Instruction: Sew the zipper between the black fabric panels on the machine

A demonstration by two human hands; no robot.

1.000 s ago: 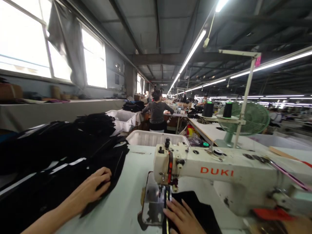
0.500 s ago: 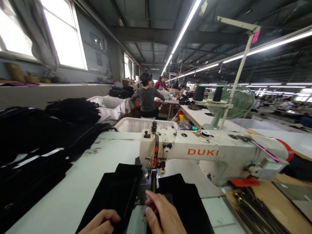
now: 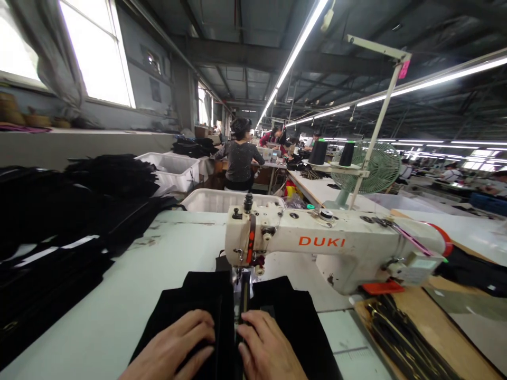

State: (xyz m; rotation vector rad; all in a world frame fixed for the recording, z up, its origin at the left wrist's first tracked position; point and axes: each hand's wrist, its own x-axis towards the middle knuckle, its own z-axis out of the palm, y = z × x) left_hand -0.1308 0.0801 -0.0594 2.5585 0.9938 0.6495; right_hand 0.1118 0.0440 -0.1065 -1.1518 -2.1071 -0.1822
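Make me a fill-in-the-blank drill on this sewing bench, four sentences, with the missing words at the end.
1. The left hand rests on a fabric piece whose colour is ____.
2. The right hand has its fingertips at a narrow strip that lies to the ____ of the left hand.
3. The orange lettering on the sewing machine spells ____.
4. Near the fan, the number of thread cones on the stand is ____.

Missing words: black; right; DUKI; two.
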